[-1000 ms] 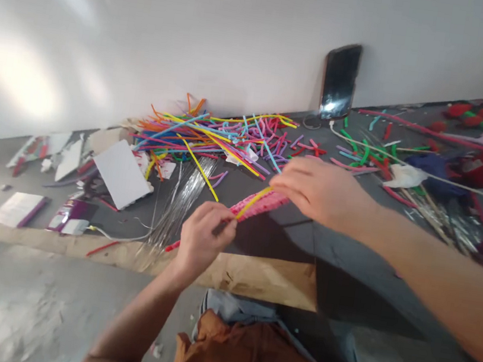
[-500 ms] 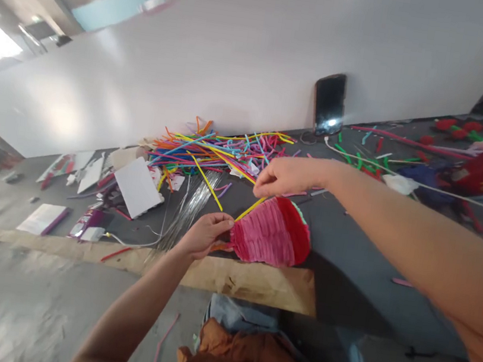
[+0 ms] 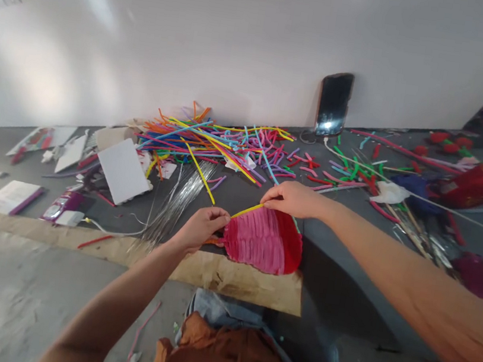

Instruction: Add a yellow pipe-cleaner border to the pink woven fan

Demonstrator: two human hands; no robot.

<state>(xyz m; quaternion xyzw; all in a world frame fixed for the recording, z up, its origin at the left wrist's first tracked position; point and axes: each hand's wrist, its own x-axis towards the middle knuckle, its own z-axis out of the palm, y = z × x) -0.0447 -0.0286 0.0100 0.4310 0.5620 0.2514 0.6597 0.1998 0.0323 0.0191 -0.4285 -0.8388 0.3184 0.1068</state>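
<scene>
A rounded piece made of pink and red pipe cleaners (image 3: pixel 257 240) lies at the front edge of the table, with a thin pale green strip on its far right rim. Along its upper left side runs a yellow pipe cleaner (image 3: pixel 247 210). My left hand (image 3: pixel 205 227) pinches the near end of that yellow pipe cleaner at the piece's left corner; an orange bit shows below the fingers. My right hand (image 3: pixel 290 199) is closed on the other end, at the piece's top edge.
A heap of coloured pipe cleaners (image 3: pixel 211 141) lies behind my hands. A phone (image 3: pixel 334 104) leans on the white board (image 3: pixel 225 41). Thin wires (image 3: pixel 180 202) and a white card (image 3: pixel 123 170) are at left. A red can (image 3: pixel 479 184) lies at right.
My right hand has come down onto the yellow pipe cleaner's upper end at the piece's edge. My left hand keeps its pinch. The camera view has shifted slightly.
</scene>
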